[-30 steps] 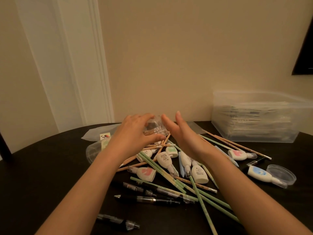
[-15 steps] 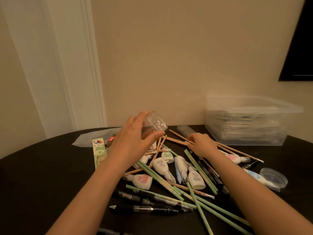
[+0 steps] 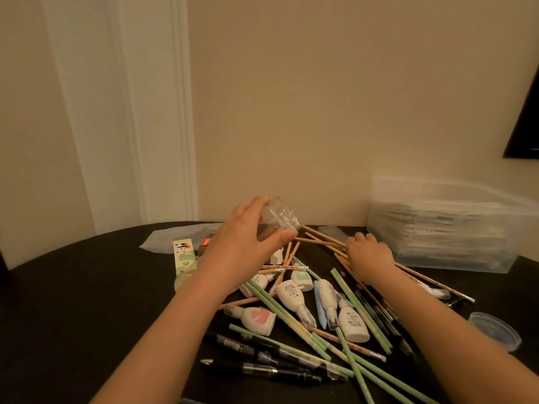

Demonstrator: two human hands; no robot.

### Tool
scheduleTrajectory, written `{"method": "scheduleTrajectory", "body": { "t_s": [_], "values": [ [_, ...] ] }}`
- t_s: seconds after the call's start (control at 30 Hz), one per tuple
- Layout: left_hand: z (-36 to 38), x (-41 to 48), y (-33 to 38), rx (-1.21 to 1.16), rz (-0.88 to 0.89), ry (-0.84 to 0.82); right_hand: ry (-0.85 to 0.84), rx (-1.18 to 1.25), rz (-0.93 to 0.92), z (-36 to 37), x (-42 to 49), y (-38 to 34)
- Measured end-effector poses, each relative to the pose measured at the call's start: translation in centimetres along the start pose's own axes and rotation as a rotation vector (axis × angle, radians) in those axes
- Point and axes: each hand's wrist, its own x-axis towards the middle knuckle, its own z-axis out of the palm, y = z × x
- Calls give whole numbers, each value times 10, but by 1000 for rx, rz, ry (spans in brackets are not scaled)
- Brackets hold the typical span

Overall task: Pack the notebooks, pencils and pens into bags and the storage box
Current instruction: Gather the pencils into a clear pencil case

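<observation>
Head view: left hand (image 3: 242,249) fingers (image 3: 248,207) wrap clear jar (image 3: 281,218); right hand (image 3: 369,255) grips pencils (image 3: 322,236).

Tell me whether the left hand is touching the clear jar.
Touching. The head view shows the left hand gripping the clear jar, thumb and fingers curled round it.

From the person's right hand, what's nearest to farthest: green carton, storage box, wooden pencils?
1. wooden pencils: under the right hand's fingers.
2. storage box: just right of it.
3. green carton: far left.
</observation>
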Motion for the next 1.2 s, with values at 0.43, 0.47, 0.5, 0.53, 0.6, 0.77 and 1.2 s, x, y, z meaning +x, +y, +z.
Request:
{"method": "scheduleTrajectory", "body": {
  "t_s": [0.43,0.47,0.5,0.53,0.6,0.77,1.2],
  "values": [
    [-5,2,-4,162,19,19,0,1146,-63,-68,-54,25],
    [-6,2,-5,169,25,10,-6,1143,-102,-73,-58,27],
    [-7,2,-8,167,26,6,-16,1148,-141,-78,-61,30],
    [-7,3,-12,156,19,6,-25,1163,-171,-83,-65,33],
    [-6,4,-20,140,-12,5,-27,1186,-194,-88,-69,41],
    [-3,5,-30,277,-26,13,-132,1154,-208,-84,-71,51],
    [9,-2,-7,529,93,-94,-144,1223,-146,-90,-73,43]
  ]
}}
